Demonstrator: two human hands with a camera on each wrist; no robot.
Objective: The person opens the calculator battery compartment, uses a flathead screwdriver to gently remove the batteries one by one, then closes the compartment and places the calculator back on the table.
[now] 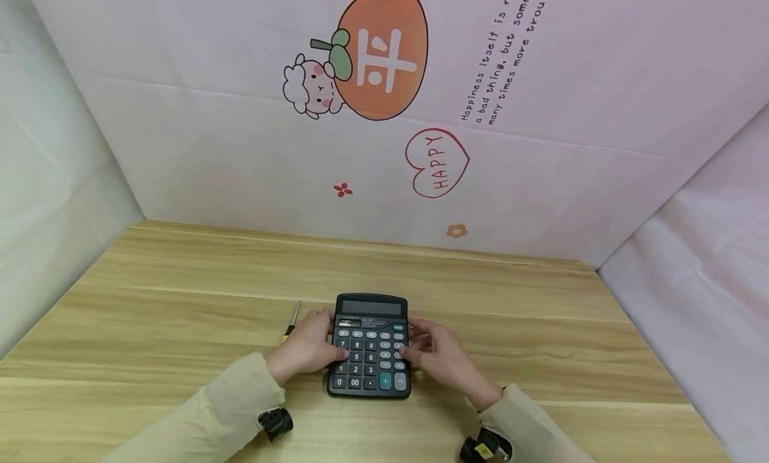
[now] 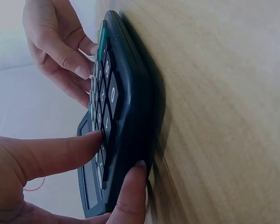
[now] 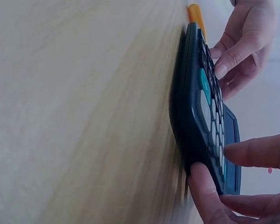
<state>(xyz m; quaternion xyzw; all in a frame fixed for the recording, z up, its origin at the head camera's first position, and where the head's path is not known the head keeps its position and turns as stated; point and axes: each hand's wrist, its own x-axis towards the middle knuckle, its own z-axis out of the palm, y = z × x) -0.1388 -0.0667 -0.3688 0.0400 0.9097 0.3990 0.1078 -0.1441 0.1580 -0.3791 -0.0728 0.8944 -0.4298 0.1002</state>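
Observation:
A black desktop calculator (image 1: 363, 369) lies face up before me, its display at the far end and its keys toward me. My left hand (image 1: 308, 344) grips its left edge, thumb over the number keys and fingers against the side. On the opposite edge my right hand (image 1: 441, 356) holds it likewise, its thumb on the grey keys at the right. In the left wrist view a fingertip (image 2: 133, 186) sits at the lower side of the calculator (image 2: 135, 88), close over the table. The right wrist view shows the calculator's near edge (image 3: 184, 112) and a finger (image 3: 203, 182) under its side.
A screwdriver (image 1: 292, 321) with a yellow and black handle lies left of the calculator, partly hidden behind my left hand. The wooden table (image 1: 198, 276) meets a printed white backdrop (image 1: 240, 156) at the back. White cloth walls (image 1: 697, 263) stand at both sides.

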